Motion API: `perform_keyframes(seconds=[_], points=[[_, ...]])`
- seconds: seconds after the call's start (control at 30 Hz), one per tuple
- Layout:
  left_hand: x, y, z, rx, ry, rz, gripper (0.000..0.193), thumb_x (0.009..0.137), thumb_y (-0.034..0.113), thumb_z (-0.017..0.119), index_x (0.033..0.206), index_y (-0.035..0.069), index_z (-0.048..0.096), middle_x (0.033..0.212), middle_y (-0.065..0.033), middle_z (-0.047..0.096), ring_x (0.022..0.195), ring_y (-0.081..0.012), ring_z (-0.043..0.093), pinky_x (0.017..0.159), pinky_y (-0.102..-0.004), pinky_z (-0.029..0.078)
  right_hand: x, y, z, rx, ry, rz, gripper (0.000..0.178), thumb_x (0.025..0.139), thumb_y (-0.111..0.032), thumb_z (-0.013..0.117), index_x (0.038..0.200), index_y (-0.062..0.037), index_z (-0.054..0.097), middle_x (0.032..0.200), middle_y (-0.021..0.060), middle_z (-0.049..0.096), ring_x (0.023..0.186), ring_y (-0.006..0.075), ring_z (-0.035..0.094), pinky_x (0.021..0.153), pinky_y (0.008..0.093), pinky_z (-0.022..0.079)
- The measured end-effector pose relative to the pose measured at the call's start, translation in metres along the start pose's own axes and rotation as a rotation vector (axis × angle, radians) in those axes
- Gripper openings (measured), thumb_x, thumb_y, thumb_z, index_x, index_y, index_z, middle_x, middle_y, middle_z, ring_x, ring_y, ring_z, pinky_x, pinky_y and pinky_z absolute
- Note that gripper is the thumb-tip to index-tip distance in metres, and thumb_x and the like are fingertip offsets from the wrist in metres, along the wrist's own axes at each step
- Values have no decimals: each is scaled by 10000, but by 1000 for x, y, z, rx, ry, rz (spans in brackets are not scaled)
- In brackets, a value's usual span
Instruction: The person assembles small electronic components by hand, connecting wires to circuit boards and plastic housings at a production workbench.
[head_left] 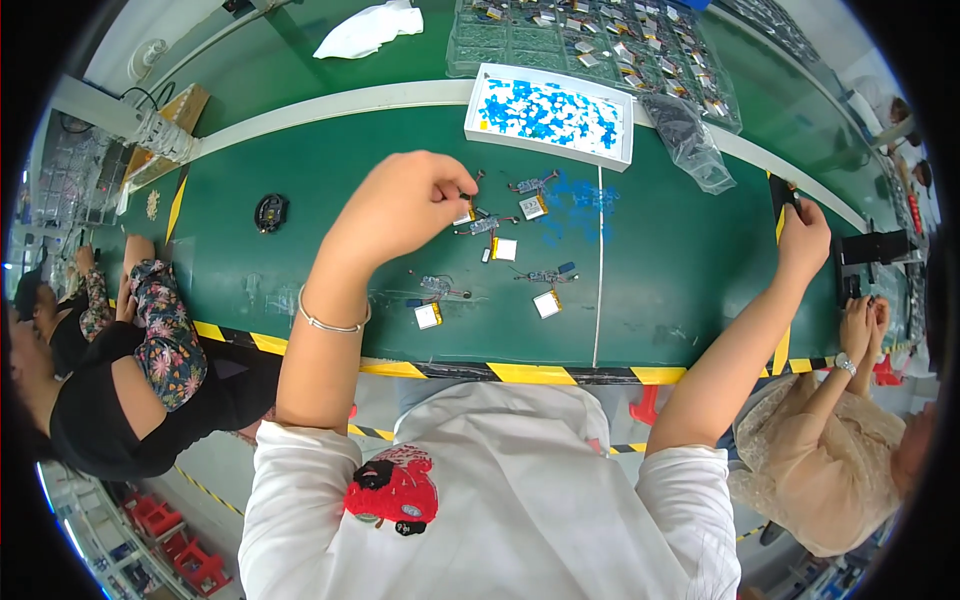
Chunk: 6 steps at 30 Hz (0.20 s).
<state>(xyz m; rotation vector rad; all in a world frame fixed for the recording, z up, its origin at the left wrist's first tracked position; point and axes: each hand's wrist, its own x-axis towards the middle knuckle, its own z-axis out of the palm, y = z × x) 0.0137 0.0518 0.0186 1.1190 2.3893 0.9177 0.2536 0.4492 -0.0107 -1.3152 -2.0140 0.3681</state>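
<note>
My left hand (400, 205) is closed in a pinch above the green table, at a small wired battery assembly (463, 216) partly covered by the fingers. Around it lie several similar assemblies, each a silver pouch battery with a small circuit board and thin wires: one battery (505, 249) just below, another (533, 207) to the right, and two (428, 315) (547, 304) nearer me. Far to the right, my right hand (804, 238) has its fingers closed at a small dark thing over the striped tape; its kind is unclear.
A white box (549, 118) of blue and white bits stands behind, beside a clear plastic bag (690, 145) and compartment trays (590, 45). Loose blue pieces (582, 205) lie right of the batteries. A round black part (270, 212) sits left. Co-workers sit at both sides.
</note>
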Motion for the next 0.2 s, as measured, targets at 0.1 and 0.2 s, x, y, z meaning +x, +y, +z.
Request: perform_keyframes(seconds=[0.1, 0.2], points=[[-2, -3, 6, 192, 38, 51, 235, 723, 44, 643, 955, 5, 656, 818, -102, 624, 702, -182, 572, 649, -307, 477, -2, 3, 6, -240, -56, 200, 249, 756, -223, 607, 985, -155, 676, 974, 55, 666, 889, 220, 623, 794, 346, 462], [-2, -4, 8, 357, 95, -44, 302, 723, 80, 662, 1018, 19, 642, 908, -109, 629, 767, -192, 591, 707, -346, 480, -7, -7, 3, -361, -230, 379, 291, 738, -265, 604, 1020, -249, 674, 1077, 10, 648, 1094, 249, 551, 961, 499, 348]])
